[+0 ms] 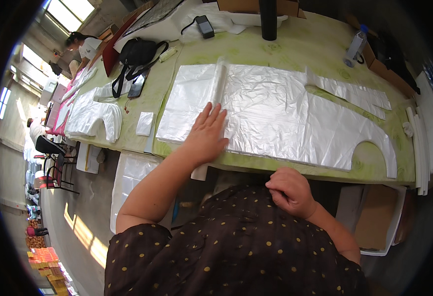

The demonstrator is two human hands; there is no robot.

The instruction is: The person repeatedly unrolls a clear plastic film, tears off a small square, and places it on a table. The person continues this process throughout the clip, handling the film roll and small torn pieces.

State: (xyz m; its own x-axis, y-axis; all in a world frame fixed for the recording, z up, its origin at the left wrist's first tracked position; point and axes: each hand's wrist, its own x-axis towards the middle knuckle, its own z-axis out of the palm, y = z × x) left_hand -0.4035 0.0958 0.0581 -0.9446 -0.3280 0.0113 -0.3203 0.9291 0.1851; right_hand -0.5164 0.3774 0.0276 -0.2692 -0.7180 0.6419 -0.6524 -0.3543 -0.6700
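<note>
The pale green table (300, 47) carries translucent plastic sheets (275, 113), a dark phone (137, 85) and a blue-capped bottle (356, 48).

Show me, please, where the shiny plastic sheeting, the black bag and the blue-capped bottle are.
Shiny plastic sheeting (275, 116), head view: crinkled middle.
Black bag (137, 51), head view: main body.
Blue-capped bottle (356, 47), head view: clear side.

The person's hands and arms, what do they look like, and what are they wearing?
The left hand and right hand are bare: no gloves or watches show. The forearms are bare too. The short sleeves are dark brown with little yellow dots.
</note>
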